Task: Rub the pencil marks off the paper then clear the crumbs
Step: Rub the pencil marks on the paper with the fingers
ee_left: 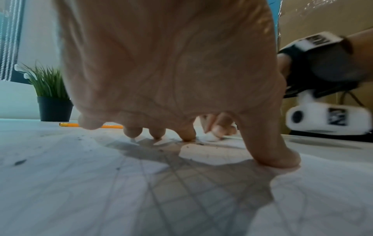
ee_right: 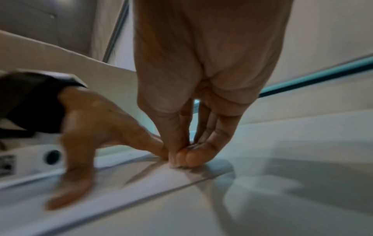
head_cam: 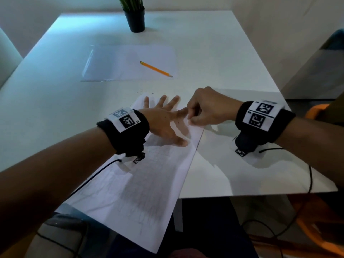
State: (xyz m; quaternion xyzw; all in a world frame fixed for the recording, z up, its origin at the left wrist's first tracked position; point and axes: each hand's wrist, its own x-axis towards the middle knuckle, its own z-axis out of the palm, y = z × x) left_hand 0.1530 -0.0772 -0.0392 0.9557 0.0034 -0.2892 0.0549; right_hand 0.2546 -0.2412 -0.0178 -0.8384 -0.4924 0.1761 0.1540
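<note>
Right hand [head_cam: 206, 107], at centre frame, pinches a small white eraser [ee_left: 212, 137] in curled fingertips, pressing it on the paper [head_cam: 141, 183] near its right edge; left hand [head_cam: 162, 118], just beside it, lies spread flat with straight fingers holding the sheet down; dark crumbs [ee_left: 199, 144] dot the paper by the fingertips; higher up, a pencil [head_cam: 156, 69] lies on a clear sheet [head_cam: 111, 66]; a potted plant [head_cam: 135, 15] stands at the top.

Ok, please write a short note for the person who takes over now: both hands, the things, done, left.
Left hand: flat, fingers spread, pressing the paper.
Right hand: fingertip grip on a small white eraser at the paper's right edge.
Pencil: on a clear sheet farther back.
Done: some rubbing; dark crumbs lie on the paper.
Left: faint grey marks remain; erase them, then clear the crumbs.
</note>
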